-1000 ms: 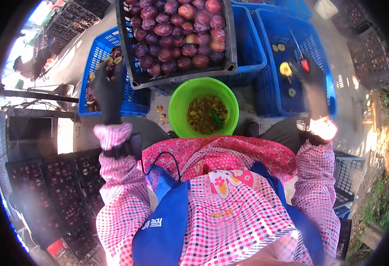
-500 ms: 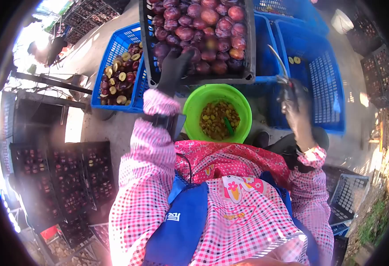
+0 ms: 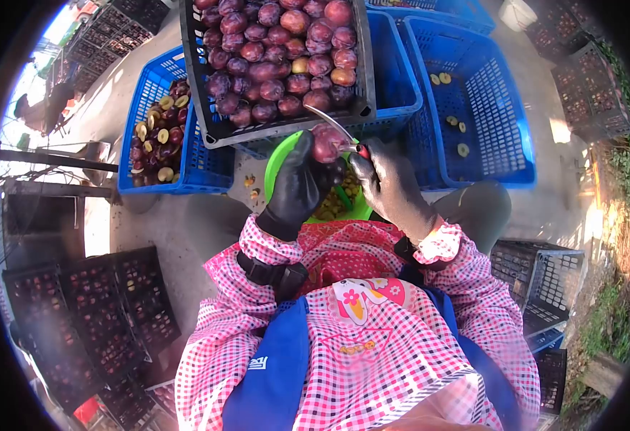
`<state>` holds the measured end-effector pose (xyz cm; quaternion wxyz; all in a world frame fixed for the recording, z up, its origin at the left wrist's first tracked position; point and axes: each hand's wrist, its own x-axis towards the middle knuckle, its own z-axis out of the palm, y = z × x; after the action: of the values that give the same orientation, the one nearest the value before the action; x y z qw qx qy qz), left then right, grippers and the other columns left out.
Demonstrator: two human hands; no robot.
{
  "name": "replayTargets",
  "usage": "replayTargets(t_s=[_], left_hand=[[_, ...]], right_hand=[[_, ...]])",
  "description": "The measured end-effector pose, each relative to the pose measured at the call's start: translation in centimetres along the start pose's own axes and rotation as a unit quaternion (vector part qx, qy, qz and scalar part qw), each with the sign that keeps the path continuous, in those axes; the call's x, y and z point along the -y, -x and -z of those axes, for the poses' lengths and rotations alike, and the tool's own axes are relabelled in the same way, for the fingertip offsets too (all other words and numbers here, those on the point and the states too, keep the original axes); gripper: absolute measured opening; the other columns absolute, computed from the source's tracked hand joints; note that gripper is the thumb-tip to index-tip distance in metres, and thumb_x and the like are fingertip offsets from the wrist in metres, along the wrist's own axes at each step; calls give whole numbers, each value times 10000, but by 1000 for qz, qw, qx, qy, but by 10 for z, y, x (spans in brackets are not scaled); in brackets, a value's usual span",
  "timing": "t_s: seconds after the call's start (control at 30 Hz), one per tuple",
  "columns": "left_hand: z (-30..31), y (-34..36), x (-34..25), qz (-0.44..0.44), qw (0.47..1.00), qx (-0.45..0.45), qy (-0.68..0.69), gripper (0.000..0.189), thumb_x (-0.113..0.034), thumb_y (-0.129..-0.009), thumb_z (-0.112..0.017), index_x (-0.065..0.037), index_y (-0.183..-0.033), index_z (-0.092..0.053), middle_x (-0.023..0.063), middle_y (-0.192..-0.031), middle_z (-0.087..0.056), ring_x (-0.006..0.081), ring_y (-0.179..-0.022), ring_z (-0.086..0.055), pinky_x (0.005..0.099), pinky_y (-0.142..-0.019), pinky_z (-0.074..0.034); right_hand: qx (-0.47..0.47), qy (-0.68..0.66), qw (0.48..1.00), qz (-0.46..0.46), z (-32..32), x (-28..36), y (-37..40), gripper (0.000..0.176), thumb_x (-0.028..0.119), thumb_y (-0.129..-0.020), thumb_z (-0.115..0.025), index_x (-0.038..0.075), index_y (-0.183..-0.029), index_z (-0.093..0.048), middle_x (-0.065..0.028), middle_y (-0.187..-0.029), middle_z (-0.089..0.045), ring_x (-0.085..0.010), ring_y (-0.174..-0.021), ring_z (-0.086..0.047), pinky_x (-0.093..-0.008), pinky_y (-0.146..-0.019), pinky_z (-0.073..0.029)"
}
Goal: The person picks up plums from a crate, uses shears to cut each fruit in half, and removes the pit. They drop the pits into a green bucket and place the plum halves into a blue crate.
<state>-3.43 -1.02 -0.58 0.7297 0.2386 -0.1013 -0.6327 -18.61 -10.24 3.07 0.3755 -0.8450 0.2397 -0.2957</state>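
Note:
My left hand point(image 3: 297, 188), in a black glove, is closed around a dark red plum point(image 3: 327, 143). In my right hand point(image 3: 394, 185), also gloved in black, is a knife point(image 3: 338, 128) with a curved blade and a red handle end. The blade lies right at the plum, its tip pointing up and left. Below both hands stands a bright green bucket point(image 3: 280, 154) with yellowish pieces and a green strip inside, partly hidden by my hands. A black crate point(image 3: 214, 133) of whole plums point(image 3: 279, 54) is just beyond my hands.
To the left, a blue basket point(image 3: 131, 115) holds halved plums point(image 3: 161, 136). A blue basket point(image 3: 484, 169) on the right has several halves on its bottom. Stacked black crates point(image 3: 92, 302) stand at lower left, and a white bucket point(image 3: 516, 14) is at the upper right.
My left hand has come back from the plum crate with a plum. My right hand has moved left from beside the right basket, bringing the knife to the plum. The view has shifted.

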Motion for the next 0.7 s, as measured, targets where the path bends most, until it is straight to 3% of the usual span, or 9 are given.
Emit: replayTargets(t_s=[0.17, 0.23, 0.3, 0.33, 0.57, 0.67, 0.7], left_hand=[[1, 3, 5, -9, 998, -33, -45, 418, -419, -1003, -453, -74, -1222, -539, 48, -1035, -642, 133, -825, -617, 269, -695, -495], [-10, 4, 6, 2, 998, -45, -34, 412, -417, -1007, -445, -74, -1213, -544, 42, -1015, -642, 127, -804, -612, 262, -682, -489], [-23, 5, 8, -20, 995, -81, -46, 403, -407, -1017, -425, -69, -1193, -557, 38, -998, -639, 124, -782, -600, 255, -665, -478], [-23, 6, 8, -19, 995, -81, -47, 403, -407, -1017, -425, -69, -1193, -557, 38, -998, -639, 124, -782, -600, 255, -665, -478], [-15, 6, 10, -41, 976, -54, -209, 393, -367, -1027, -417, -50, -1208, -564, 42, -1065, -636, 126, -859, -603, 260, -713, -467], [15, 2, 11, -15, 975, -52, -217, 378, -333, -1031, -415, -42, -1233, -548, 52, -1118, -627, 142, -933, -602, 283, -784, -474], [24, 1, 10, 6, 981, -52, -187, 371, -315, -1033, -413, -39, -1249, -534, 61, -1156, -617, 155, -992, -602, 303, -838, -482]], right_hand=[[-24, -16, 999, 21, -5, -2, 3, 178, 197, -921, -599, 28, -958, -557, -184, -681, -603, -388, -628, -610, -438, -539, -436], [-14, -11, 1000, 16, -3, 2, 3, 122, 142, -943, -565, 25, -940, -535, -183, -724, -532, -350, -612, -524, -393, -573, -421], [-24, 30, 999, 33, -7, -4, 3, 141, 165, -915, -598, 33, -922, -549, -179, -703, -569, -367, -615, -568, -423, -559, -435], [-33, 71, 996, 50, -8, -6, 3, 162, 188, -886, -631, 42, -904, -563, -174, -681, -606, -383, -618, -612, -454, -545, -450], [-57, 171, 981, 73, -15, -6, 11, 176, 196, -855, -647, 47, -871, -554, -166, -700, -610, -376, -624, -618, -452, -534, -456], [-59, 171, 980, 76, -18, -17, 15, 225, 257, -896, -631, 43, -904, -562, -125, -667, -587, -295, -571, -614, -412, -511, -449], [49, -144, 983, -106, -11, -18, 13, 256, 296, -918, -616, 44, -924, -569, -92, -653, -562, -233, -559, -588, -379, -508, -445]])
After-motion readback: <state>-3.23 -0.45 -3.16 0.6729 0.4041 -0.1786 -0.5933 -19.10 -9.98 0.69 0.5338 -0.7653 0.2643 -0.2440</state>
